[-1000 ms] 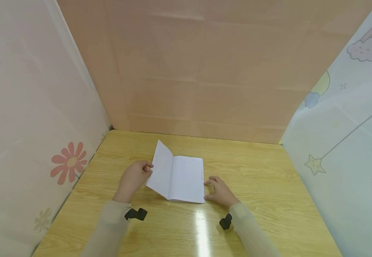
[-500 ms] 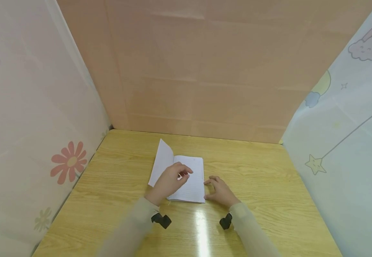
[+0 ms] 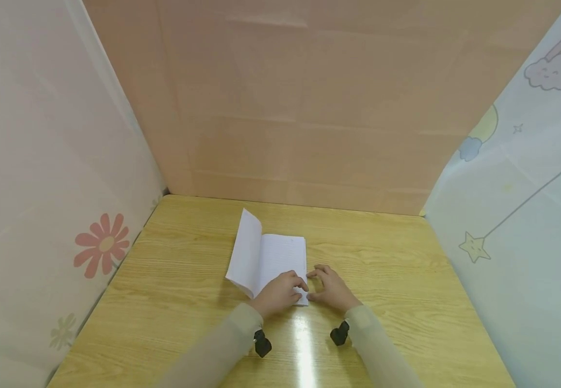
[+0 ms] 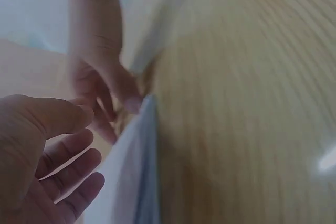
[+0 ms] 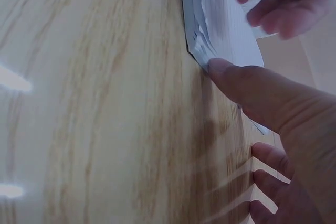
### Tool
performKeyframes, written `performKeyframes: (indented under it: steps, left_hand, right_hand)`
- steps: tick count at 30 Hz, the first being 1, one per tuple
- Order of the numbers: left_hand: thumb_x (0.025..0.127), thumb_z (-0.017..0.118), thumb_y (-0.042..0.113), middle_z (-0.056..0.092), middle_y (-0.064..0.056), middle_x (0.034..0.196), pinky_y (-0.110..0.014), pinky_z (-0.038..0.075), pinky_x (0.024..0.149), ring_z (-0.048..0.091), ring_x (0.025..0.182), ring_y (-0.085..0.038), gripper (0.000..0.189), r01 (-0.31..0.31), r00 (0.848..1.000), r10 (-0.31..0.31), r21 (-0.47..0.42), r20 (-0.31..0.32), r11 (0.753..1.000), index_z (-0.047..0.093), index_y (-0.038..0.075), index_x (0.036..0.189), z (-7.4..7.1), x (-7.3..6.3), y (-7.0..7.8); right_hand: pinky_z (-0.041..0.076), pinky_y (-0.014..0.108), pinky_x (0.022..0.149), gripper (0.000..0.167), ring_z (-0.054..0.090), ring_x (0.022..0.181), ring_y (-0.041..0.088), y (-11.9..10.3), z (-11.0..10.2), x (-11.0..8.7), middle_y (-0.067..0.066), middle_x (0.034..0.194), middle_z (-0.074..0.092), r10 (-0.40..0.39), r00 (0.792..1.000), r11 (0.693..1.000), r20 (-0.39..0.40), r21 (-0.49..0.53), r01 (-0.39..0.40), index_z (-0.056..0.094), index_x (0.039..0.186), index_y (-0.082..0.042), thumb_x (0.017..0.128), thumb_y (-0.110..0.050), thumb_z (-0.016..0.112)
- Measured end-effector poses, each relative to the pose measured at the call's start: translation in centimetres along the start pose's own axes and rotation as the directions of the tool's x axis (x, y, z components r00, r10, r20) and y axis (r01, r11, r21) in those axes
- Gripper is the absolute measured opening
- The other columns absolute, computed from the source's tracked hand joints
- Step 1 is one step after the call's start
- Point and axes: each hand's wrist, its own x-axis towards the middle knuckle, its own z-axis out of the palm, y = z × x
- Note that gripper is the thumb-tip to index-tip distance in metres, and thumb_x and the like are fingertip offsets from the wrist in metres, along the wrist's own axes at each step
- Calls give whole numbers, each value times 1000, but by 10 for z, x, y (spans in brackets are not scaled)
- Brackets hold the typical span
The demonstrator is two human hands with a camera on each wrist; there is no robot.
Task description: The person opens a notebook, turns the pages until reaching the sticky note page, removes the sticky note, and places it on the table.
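Observation:
An open notebook (image 3: 280,253) with lined white pages lies on the wooden table in the head view. Its left leaf (image 3: 245,253) stands tilted up from the spine, untouched by either hand. My left hand (image 3: 280,293) hovers over the lower right corner of the lined page, fingers loosely bent and holding nothing. In the left wrist view the fingers of that left hand (image 4: 47,156) are apart from the paper. My right hand (image 3: 332,288) is at the notebook's right edge. The right wrist view shows its thumb (image 5: 252,85) touching the page corner, its other fingers spread near the tabletop.
The wooden table (image 3: 382,258) extends around the notebook, with a bright glare streak in front. An orange-brown sheet (image 3: 290,108) hangs behind it. Patterned white sheets stand along the left (image 3: 67,161) and right (image 3: 518,188) sides. Each wrist wears a black device.
My left hand has let go of the left leaf and crossed rightward to the lined page's lower right corner. The leaf stays raised, leaning slightly more upright. My right hand stays in place.

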Motion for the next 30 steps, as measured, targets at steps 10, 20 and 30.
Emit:
performKeyframes:
  steps: [10,20,30]
  left_hand:
    - [82,76,20,59,9,92,-19,47,73,53,83,-5,18,-59,998,62,149,-15,987,73,21,100,19,-2,-13]
    - [76,82,29,57,12,90,-19,45,71,49,81,-5,25,-28,1000,27,174,8,984,73,24,99,22,0,-11]
    - [80,78,24,59,12,92,-21,48,80,54,87,-5,21,4,1000,-5,57,31,998,73,21,100,18,3,-14]
  right_hand:
    - [36,59,104,52,40,132,42,0,-1,1,17,146,41,3,1000,1000,5,4,-3,62,121,-16,75,-30,83]
    - [36,59,105,51,41,131,43,-4,-3,-1,18,145,42,-2,1000,1000,3,12,2,63,120,-14,75,-27,83]
    - [36,59,105,51,41,131,42,-4,-3,-1,18,145,42,2,1000,1000,-4,14,-2,63,120,-14,75,-28,83]
